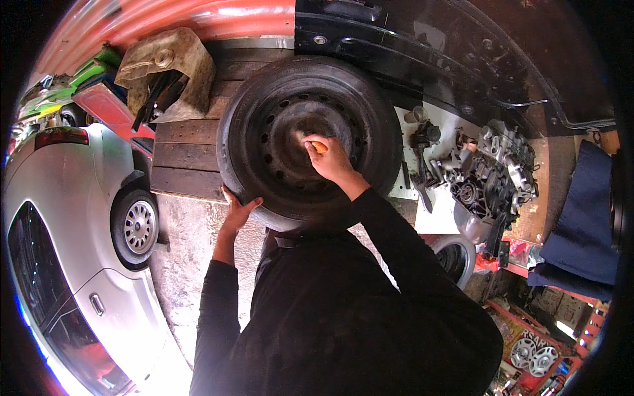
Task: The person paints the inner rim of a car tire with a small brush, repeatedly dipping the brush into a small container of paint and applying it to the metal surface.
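Wheel: flat on plank bench, near side overhanging, presumably for easy reach | Left hand: thumb and fingers spread apart against tyre edge, apparently steadying it | Right hand: fingers clamped round orange handle near wheel's centre, likely for control; tool tip indistinct

Single head-worn fisheye, looking steeply down past wearer's black-clothed torso; near a round, black, rubber-tyred metal wheel, wide field bending outer edges.
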Demonstrator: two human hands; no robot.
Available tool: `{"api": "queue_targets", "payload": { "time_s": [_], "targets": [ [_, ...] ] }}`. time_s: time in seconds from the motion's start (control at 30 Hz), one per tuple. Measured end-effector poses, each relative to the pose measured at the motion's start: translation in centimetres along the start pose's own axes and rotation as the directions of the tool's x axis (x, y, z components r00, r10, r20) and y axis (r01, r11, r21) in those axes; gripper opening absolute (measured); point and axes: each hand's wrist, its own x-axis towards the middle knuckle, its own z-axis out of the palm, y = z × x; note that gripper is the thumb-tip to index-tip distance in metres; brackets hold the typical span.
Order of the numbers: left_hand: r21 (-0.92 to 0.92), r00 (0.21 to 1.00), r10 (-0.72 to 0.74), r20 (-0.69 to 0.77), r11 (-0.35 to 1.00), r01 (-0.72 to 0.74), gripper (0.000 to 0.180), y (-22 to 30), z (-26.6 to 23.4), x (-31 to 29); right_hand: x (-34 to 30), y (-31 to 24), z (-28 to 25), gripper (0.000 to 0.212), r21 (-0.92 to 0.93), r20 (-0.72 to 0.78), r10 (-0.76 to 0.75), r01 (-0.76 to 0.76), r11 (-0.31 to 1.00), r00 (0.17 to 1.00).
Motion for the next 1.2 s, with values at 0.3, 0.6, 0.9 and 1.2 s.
{"api": "queue_targets", "payload": {
  "time_s": [0.3, 0.6, 0.9, 1.2],
  "targets": [
    [-0.096, 0.999, 0.049, 0.011, 0.994, -0.048, 0.152, -1.1, 0.2, 0.6, 1.3, 0.4, -1.1, 0.012, -0.083, -0.252, -0.135, 0.118, 0.99, 0.958],
    [-0.006, 0.999, 0.033, 0.002, 0.999, -0.033, 0.151, -1.1, 0.1, 0.9, 0.3, 0.5, -2.5, 0.013, -0.173, -0.028, 0.001, -0.006, 0.985, 1.0],
    [-0.031, 0.999, 0.049, -0.004, 0.998, -0.049, 0.146, -0.5, 0.1, 0.4, -0.4, 2.1, -4.9, 0.013, -0.1, -0.324, -0.006, -0.028, 0.995, 0.946],
    [0.059, 0.999, 0.032, -0.018, 0.998, -0.031, 0.152, 0.0, -0.1, 0.3, -2.1, 4.0, -12.7, 0.017, -0.426, -0.24, 0.226, -0.312, 0.85, 0.944]
  ]
}}
